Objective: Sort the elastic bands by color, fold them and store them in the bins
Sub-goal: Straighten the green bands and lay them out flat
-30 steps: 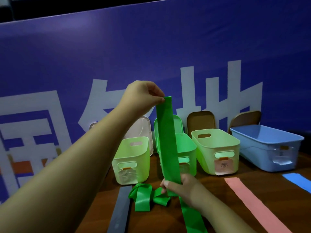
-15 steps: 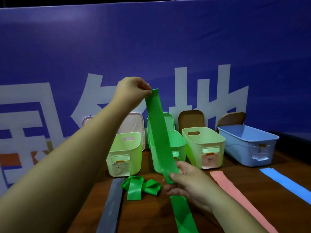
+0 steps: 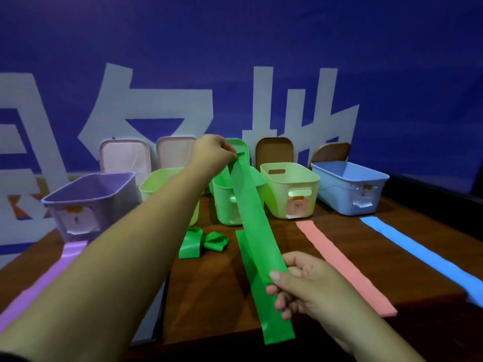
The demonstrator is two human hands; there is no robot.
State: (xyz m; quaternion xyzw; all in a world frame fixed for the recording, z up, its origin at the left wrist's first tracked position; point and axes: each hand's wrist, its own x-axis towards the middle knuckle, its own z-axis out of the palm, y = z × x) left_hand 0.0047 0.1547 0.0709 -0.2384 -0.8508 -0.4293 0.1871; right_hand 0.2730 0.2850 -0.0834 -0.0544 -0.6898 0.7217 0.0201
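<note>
Green and stretched taut, the green band [image 3: 251,218] runs in a sloping line from the left hand [image 3: 214,155] down to the right hand [image 3: 300,280]. The left hand is raised in front of the green bin [image 3: 224,207], its arm reaching up from the lower left corner, and its thumb and fingertips pinch the band's upper end. The right hand sits low and near the camera. Its thumb lies on top of the band and its fingers curl underneath, gripping it at a fold. From that fold the band's second layer lies flat on the table [image 3: 214,296], and its near end hangs over the table's front edge.

Just left of the flat layer lie the folded green bands [image 3: 202,242] in a loose bundle. To the right, a pink band [image 3: 345,265] and then a blue band [image 3: 423,254] lie flat and apart from each other. A purple band [image 3: 39,286] lies flat at the far left, partly behind the left forearm.

Along the back of the table stand a purple bin [image 3: 88,202], a light green bin [image 3: 162,178] partly hidden by the arm, the green bin, a pale bin [image 3: 290,189] and a light blue bin [image 3: 350,189]. All the bins are open. Lids [image 3: 274,152] lean upright behind them against a blue banner [image 3: 261,48] with large white characters.
</note>
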